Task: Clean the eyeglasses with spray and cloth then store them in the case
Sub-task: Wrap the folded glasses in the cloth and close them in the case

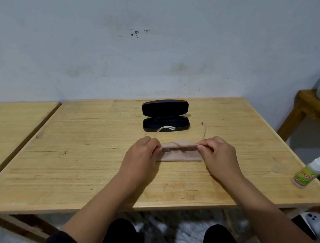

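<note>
Beige cloth (pixel 178 151) is draped over the front of the eyeglasses (pixel 164 129), centre of frame, just below the case (pixel 165 114). Lenses are hidden under the fabric; only the two clear temples stick out, one curving up toward the case from the left hand, one rising at the right end of the cloth.

Left hand (pixel 143 154) pinches the left end of the cloth and frame, fingers curled round it. Right hand (pixel 218 152) pinches the right end the same way. Neither is free.

Looks like the wipe step, lenses wrapped and about to be rubbed.

How I'd do it well:
- hold the frame by the rim or bridge, not the temples, they look thin and will flex
- one hand steadies, the other rubs one lens at a time with cloth on both faces
- light pressure, small circles, so the hinges take no load
- keep bare fingertips off the glass
- can't tell whether the lenses are wet, they're covered

Black case sits open on the wooden table (pixel 80 146), lid up, upper centre, empty as far as visible and ready to take the glasses. Spray bottle (pixel 310 170) lies tipped at the table's right edge, lower right, well apart from the hands
</note>
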A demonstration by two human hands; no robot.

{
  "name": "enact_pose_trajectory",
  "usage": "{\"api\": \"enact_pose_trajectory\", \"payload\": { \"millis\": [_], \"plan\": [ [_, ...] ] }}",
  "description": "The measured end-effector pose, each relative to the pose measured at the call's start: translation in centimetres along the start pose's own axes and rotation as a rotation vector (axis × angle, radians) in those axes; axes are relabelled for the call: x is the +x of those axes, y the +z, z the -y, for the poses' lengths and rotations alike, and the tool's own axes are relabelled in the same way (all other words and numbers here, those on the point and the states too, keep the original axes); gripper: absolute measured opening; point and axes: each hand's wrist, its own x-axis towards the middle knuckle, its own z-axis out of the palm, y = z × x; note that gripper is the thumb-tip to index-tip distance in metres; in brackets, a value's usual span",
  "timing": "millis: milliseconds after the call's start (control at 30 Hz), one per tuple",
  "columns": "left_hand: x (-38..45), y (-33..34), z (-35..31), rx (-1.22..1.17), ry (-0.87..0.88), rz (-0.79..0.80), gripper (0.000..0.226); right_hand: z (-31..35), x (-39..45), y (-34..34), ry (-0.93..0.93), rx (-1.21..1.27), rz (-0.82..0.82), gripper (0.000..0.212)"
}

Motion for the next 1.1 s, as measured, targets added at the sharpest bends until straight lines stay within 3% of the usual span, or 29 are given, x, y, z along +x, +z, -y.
{"api": "enact_pose_trajectory", "payload": {
  "millis": [300, 433, 567, 733, 967, 1100],
  "plan": [
    [-1.1, 0.6, 1.3, 0.015, 0.051, 0.066, 0.004, -0.6, -1.1, -0.1, -0.007, -0.046, 0.099, 0.016],
    [-1.2, 0.2, 1.6, -0.062, -0.035, 0.045, 0.007, -0.6, -1.2, -0.5, 0.099, 0.069, 0.053, 0.016],
    [-1.2, -0.2, 1.9, -0.124, -0.199, -0.091, 0.009, -1.1, -1.0, -0.9, 0.258, 0.239, -0.027, 0.018],
    [-0.4, -0.4, 1.4, -0.228, -0.319, -0.158, 0.024, -1.1, 0.0, -0.8, 0.277, 0.28, 0.004, 0.022],
    [0.3, -0.2, 1.1, -0.282, -0.388, -0.133, 0.024, -0.9, 1.0, -0.8, 0.263, 0.35, 0.036, 0.018],
    [0.0, 0.3, 1.1, -0.317, -0.421, -0.025, 0.027, -1.0, 1.2, -0.7, 0.249, 0.36, 0.059, 0.016]
  ]
}}
